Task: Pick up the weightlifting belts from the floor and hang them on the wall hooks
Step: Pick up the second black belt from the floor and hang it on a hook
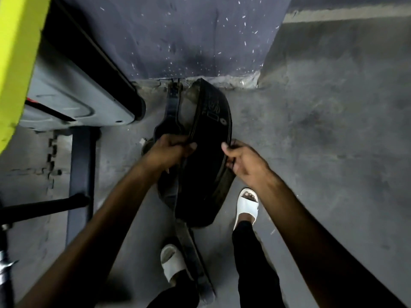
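Observation:
A wide black weightlifting belt [204, 174] hangs between my hands above the grey floor, bent into an arch with faint printing on its upper part. My left hand [171, 150] is closed on its left edge, and my right hand [240, 161] pinches its right edge. A second, narrower dark belt [171, 107] with holes lies on the floor behind it, reaching toward the wall base. A strap end [193, 252] trails down between my feet. No wall hooks are in view.
A grey machine base [73, 94] with a yellow frame [17, 52] stands at left, over dark steel bars [80, 174]. The dark speckled wall [189, 36] is straight ahead. My feet in white slides [246, 205] stand on the grey floor [322, 152].

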Motion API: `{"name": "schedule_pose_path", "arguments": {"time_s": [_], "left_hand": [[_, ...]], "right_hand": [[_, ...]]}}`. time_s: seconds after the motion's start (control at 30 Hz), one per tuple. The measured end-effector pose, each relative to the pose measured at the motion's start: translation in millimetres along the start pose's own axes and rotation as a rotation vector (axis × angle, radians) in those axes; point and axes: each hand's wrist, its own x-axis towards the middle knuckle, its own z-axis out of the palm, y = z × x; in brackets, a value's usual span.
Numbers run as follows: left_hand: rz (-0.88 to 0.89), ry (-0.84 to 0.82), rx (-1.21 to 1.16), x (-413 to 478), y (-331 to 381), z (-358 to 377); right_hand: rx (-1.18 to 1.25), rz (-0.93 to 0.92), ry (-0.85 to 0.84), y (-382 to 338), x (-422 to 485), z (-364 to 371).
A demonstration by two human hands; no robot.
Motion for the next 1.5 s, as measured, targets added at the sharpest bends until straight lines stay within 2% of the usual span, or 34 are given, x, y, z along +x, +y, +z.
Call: {"name": "schedule_pose_path", "arguments": {"time_s": [0.2, 0.3, 0.47, 0.57, 0.67, 0.8, 0.93, 1.17, 1.3, 1.43, 1.5], "left_hand": [[0.060, -0.039, -0.119, -91, -7, -34], [0.092, -0.039, -0.152, -121, 10, -49], [0.182, -0.001, -0.232, -187, 51, -76], [0.260, 0.052, -0.289, -224, 99, -96], [0.408, 0.068, -0.304, -265, 174, -121], [0.498, 0.102, -0.420, -318, 273, -147], [0.632, 0.131, -0.409, -378, 339, -157], [0.879, 0.224, -0.258, -461, 378, -151], [0.872, 0.179, -0.014, -480, 375, -145], [0.948, 0.152, -0.158, -517, 416, -160], [1.014, 0.073, -0.306, -542, 458, -175]], "right_hand": [[0.045, -0.072, -0.108, 5, -90, 49], [0.071, -0.087, -0.048, -13, -115, 81], [0.020, -0.255, -0.020, -43, -189, 125], [0.039, -0.359, -0.030, -70, -250, 151], [0.029, -0.481, -0.042, -102, -316, 180], [-0.035, -0.658, -0.062, -146, -405, 213], [0.007, -0.808, -0.088, -193, -491, 242], [-0.016, -1.061, -0.147, -270, -618, 277], [-0.069, -1.210, -0.168, -306, -678, 283], [-0.138, -1.342, -0.169, -330, -729, 284], [-0.186, -1.385, -0.205, -336, -748, 284]]}}
